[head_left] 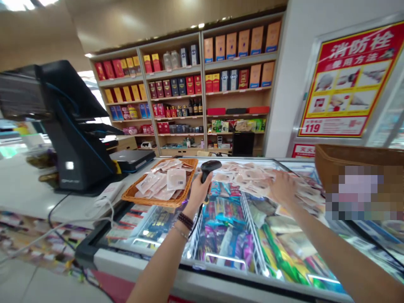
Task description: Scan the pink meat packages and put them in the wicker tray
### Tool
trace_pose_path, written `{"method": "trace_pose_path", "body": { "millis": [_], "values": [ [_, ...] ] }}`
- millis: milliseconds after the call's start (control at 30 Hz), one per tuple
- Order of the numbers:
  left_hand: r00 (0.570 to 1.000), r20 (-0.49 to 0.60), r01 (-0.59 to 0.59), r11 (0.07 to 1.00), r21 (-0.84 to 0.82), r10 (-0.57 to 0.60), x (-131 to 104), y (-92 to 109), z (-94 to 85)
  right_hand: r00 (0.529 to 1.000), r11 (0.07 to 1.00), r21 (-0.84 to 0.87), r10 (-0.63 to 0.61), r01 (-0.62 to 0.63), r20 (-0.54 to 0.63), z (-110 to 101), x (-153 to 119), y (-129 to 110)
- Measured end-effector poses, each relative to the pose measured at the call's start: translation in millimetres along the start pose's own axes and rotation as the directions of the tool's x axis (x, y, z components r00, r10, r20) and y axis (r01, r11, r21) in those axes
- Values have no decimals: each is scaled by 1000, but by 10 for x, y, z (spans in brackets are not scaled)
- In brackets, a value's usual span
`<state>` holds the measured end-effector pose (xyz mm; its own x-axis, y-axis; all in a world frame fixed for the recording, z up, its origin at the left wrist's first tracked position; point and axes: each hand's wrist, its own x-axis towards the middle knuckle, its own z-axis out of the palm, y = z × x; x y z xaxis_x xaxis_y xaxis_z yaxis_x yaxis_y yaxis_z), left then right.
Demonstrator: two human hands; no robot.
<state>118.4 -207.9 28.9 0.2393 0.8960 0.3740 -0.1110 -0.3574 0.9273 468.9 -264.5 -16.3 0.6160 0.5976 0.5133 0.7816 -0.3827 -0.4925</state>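
My left hand [199,191] is wrapped round the handle of a black barcode scanner [211,166], held upright above the freezer's glass top with its cable hanging down. Just left of it, a wicker basket [135,197] holds many small clear packets [176,179] with pale contents. More such packets [249,174] lie loosely spread across the far part of the glass. On the right of that spread, my right hand [282,187] rests over the packets with its fingers stretched out; it appears to touch them, and its fingertips are slightly blurred.
Under the glass of the chest freezer [145,263] lie colourful ice-cream packs [224,210] between white wire dividers. A black checkout terminal [78,139] and a flat scale [134,159] stand on the left counter. A brown box [356,155] is at the right. Stocked shelves [176,75] line the back.
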Motion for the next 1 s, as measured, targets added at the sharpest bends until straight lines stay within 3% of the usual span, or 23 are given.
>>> {"method": "trace_pose_path", "body": {
  "millis": [133, 200, 333, 533, 667, 800, 867, 933, 1000],
  "values": [
    [997, 52, 65, 998, -28, -63, -25, -191, 223, 970, 974, -53, 225, -221, 90, 38, -183, 277],
    [994, 61, 90, 996, -25, -89, -46, -287, 278, 958, 969, -53, 246, -241, 146, 128, -220, 296],
    [991, 72, 119, 992, -34, -117, -79, -433, 325, 981, 991, -44, 130, -125, 141, 296, -271, 172],
    [985, 87, 154, 986, -61, -148, -84, -570, 302, 984, 995, 5, -100, 100, 149, 465, -500, -243],
    [986, 36, 166, 983, -79, -164, -80, -659, 273, 931, 944, 182, -310, 276, 193, 519, -624, -518],
    [985, 18, 172, 982, -75, -171, -74, -744, 258, 863, 878, 384, -409, 284, 296, 496, -711, -703],
    [986, 20, 169, 983, -78, -168, -70, -771, 256, 839, 833, 466, -462, 298, 289, 458, -716, -751],
    [987, 14, 162, 983, -88, -162, -69, -779, 257, 869, 828, 468, -445, 309, 214, 411, -669, -742],
    [988, 4, 156, 983, -97, -156, -70, -770, 257, 943, 889, 378, -318, 260, 98, 370, -577, -653]
  ]
}}
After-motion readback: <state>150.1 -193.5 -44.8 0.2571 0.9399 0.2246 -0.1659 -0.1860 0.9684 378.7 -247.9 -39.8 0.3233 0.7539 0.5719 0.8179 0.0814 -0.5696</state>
